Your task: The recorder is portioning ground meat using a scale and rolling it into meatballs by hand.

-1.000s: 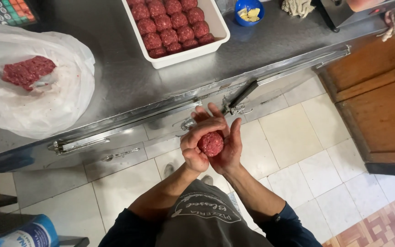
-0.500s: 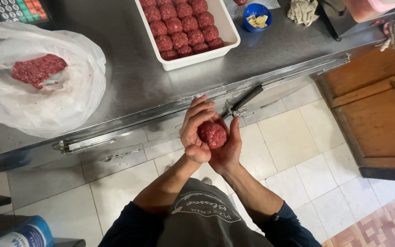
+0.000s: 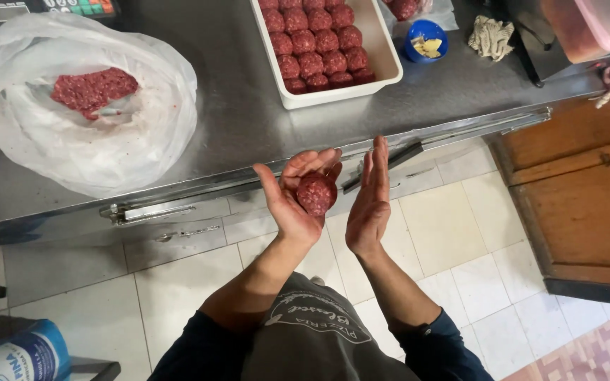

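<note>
I am seeing a steel tabletop [image 3: 248, 120] filling the upper frame, pale floor tiles [image 3: 453, 233] lying below, a wooden cabinet [image 3: 580, 204] standing at right.

The person is wearing a dark navy top with long sleeves, pushed up so that both forearms are showing bare. Over it is hanging a grey apron [image 3: 312, 339] carrying a white printed emblem with curved lettering on the chest. The left hand [image 3: 294, 201] and right hand [image 3: 370, 204] are wearing no gloves or rings.
</note>
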